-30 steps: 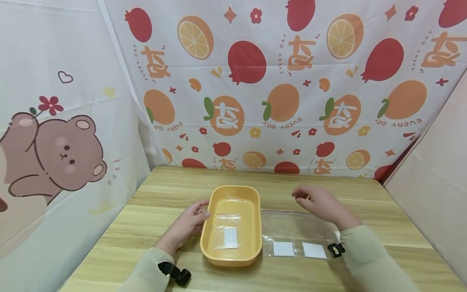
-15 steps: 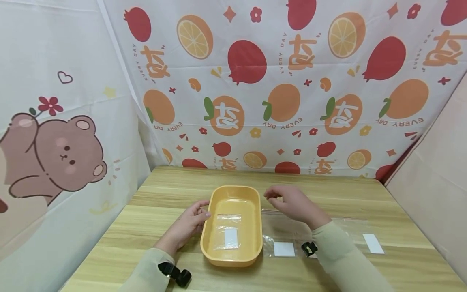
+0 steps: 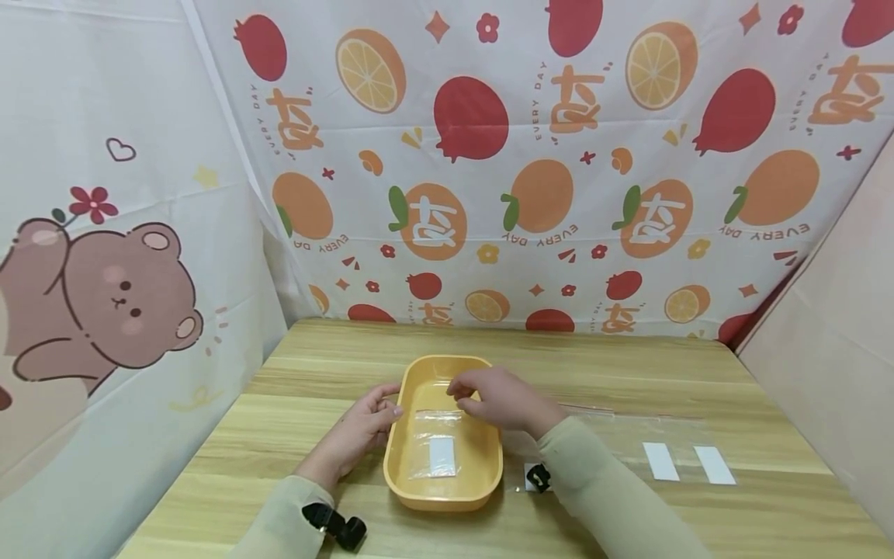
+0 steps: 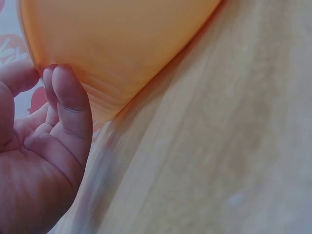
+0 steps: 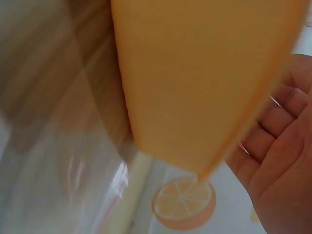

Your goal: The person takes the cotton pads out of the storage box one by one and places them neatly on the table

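Note:
A yellow tray (image 3: 443,497) stands on the wooden table. Its left rim is pinched by my left hand (image 3: 365,425), thumb over the edge and fingers against the outer wall, as the left wrist view also shows (image 4: 53,146). Inside the tray lies a clear zip bag (image 3: 419,458) with a white label (image 3: 441,456). Over the tray's right side hovers my right hand (image 3: 504,400), fingers loosely bent and holding nothing. In the right wrist view that hand (image 5: 280,141) is beyond the tray's wall (image 5: 195,73).
To the right of the tray, several clear zip bags (image 3: 608,435) lie side by side on the table (image 3: 698,380). White labels (image 3: 715,465) show on them; one label (image 3: 528,477) is partly behind my right sleeve. A printed cloth (image 3: 475,202) hangs behind the table.
My right hand has moved left, from above the bags to above the tray. The bag labels at the right have come into view from behind that arm. My left hand stays put.

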### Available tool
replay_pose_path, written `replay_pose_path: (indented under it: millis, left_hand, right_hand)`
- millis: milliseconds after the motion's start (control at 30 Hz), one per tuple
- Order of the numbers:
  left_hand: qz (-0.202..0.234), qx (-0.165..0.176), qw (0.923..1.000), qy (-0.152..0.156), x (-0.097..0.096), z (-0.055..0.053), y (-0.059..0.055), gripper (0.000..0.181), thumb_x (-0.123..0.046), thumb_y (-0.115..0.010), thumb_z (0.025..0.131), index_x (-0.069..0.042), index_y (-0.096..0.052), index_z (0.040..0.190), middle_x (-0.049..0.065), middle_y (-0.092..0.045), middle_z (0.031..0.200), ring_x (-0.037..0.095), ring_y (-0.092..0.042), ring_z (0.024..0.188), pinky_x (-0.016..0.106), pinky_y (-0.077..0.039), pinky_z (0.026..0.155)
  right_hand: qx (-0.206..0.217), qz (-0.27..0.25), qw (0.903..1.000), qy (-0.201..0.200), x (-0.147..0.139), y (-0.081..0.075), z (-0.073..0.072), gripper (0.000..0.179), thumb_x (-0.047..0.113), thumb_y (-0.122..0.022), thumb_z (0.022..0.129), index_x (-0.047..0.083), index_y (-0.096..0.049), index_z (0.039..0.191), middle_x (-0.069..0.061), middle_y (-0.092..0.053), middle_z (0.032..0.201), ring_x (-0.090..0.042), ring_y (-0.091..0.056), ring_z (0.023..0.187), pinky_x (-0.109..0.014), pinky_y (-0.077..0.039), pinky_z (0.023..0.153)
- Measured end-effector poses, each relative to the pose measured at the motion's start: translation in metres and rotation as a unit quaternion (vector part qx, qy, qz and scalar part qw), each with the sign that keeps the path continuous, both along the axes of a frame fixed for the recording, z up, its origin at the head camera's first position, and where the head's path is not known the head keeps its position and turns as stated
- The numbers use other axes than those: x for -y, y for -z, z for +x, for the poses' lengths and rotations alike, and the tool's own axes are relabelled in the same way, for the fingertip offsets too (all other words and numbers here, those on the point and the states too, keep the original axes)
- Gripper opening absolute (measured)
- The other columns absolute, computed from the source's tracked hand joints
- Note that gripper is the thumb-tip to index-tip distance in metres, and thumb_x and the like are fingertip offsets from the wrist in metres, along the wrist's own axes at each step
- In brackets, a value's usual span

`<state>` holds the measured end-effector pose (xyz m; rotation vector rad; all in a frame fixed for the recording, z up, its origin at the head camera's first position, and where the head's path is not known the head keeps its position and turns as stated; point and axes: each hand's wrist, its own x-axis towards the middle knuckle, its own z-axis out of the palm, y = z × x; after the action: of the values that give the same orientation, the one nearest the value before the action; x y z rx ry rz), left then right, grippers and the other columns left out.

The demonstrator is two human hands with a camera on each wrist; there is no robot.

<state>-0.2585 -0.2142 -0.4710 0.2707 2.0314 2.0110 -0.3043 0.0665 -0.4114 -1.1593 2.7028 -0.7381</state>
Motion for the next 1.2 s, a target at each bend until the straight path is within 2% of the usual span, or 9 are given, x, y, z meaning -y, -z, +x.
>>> replay_pose_path:
  millis: [167,300,433,533,633,767,933,1033,1200]
  left_hand:
    - [0.002,-0.002,1.0,0.005,-0.001,0.002,0.0,0.059,-0.011,-0.053,0.104,0.003,-0.026,0.155,0.021,-0.056,0.11,0.026,-0.063,0.094,0.037,-0.058,0.078]
    - [0.0,-0.002,1.0,0.006,-0.001,0.002,0.001,0.058,-0.011,-0.052,0.105,0.003,-0.026,0.155,0.023,-0.056,0.111,0.028,-0.064,0.097,0.038,-0.058,0.079]
    - [-0.004,-0.004,0.9999,0.009,0.0,0.002,0.002,0.058,-0.012,-0.052,0.105,0.003,-0.025,0.155,0.023,-0.056,0.112,0.029,-0.065,0.098,0.039,-0.058,0.08]
    - [-0.007,-0.004,0.9999,0.008,0.0,0.002,0.003,0.058,-0.013,-0.052,0.105,0.003,-0.026,0.154,0.024,-0.056,0.112,0.028,-0.065,0.098,0.039,-0.058,0.08]
    - [-0.009,-0.004,0.9999,0.006,0.001,0.001,0.003,0.058,-0.014,-0.053,0.105,0.003,-0.027,0.154,0.024,-0.056,0.113,0.027,-0.065,0.098,0.039,-0.058,0.081]
    - [-0.013,0.001,0.9999,-0.003,0.001,0.0,0.004,0.057,-0.015,-0.054,0.105,0.001,-0.029,0.154,0.023,-0.057,0.113,0.028,-0.064,0.1,0.038,-0.058,0.082]
    - [-0.012,0.004,0.9999,-0.007,0.001,-0.002,0.005,0.057,-0.015,-0.054,0.105,0.0,-0.03,0.154,0.022,-0.057,0.113,0.029,-0.064,0.102,0.039,-0.057,0.083]
    - [-0.01,0.001,0.9999,-0.005,0.0,-0.001,0.005,0.056,-0.015,-0.053,0.105,0.001,-0.03,0.154,0.021,-0.057,0.112,0.029,-0.064,0.102,0.039,-0.057,0.083]
    - [-0.008,0.002,0.9999,-0.008,0.0,-0.001,0.003,0.055,-0.014,-0.054,0.105,-0.001,-0.032,0.153,0.019,-0.057,0.11,0.027,-0.063,0.1,0.038,-0.057,0.083]
  right_hand:
    - [0.034,0.022,0.9992,-0.003,0.018,0.007,0.0,0.031,0.022,-0.065,0.098,0.015,-0.067,0.128,0.004,-0.071,0.118,-0.009,-0.062,0.111,-0.034,-0.05,0.098]
    - [0.027,0.046,0.9985,-0.008,0.029,0.015,-0.001,0.038,0.022,-0.067,0.097,0.015,-0.064,0.133,0.0,-0.07,0.12,-0.012,-0.062,0.111,-0.034,-0.05,0.098]
    - [0.008,0.082,0.9965,-0.013,0.038,0.02,-0.003,0.043,0.022,-0.069,0.093,0.015,-0.063,0.136,0.003,-0.068,0.102,-0.01,-0.061,0.095,-0.031,-0.05,0.089]
    - [-0.001,0.112,0.9936,-0.02,0.043,0.024,-0.005,0.047,0.023,-0.071,0.091,0.015,-0.062,0.137,0.007,-0.059,0.089,-0.01,-0.055,0.085,-0.028,-0.047,0.083]
    - [-0.004,0.129,0.9913,-0.024,0.047,0.025,-0.007,0.049,0.024,-0.073,0.089,0.014,-0.062,0.136,0.009,-0.055,0.089,-0.009,-0.053,0.085,-0.026,-0.045,0.082]
    - [0.007,0.138,0.9902,-0.019,0.049,0.025,-0.008,0.05,0.022,-0.076,0.087,0.015,-0.063,0.135,0.008,-0.056,0.094,-0.008,-0.053,0.087,-0.026,-0.047,0.082]
    - [0.016,0.141,0.9897,-0.02,0.05,0.023,-0.008,0.049,0.018,-0.078,0.083,0.015,-0.066,0.13,0.007,-0.058,0.085,-0.009,-0.054,0.079,-0.025,-0.046,0.075]
    - [0.005,0.16,0.9869,-0.022,0.05,0.023,-0.007,0.046,0.017,-0.079,0.081,0.019,-0.067,0.125,0.008,-0.055,0.082,-0.01,-0.053,0.077,-0.026,-0.044,0.072]
    - [-0.008,0.182,0.9832,-0.015,0.051,0.025,-0.005,0.041,0.019,-0.079,0.082,0.023,-0.066,0.12,0.009,-0.055,0.084,-0.01,-0.054,0.078,-0.027,-0.045,0.074]
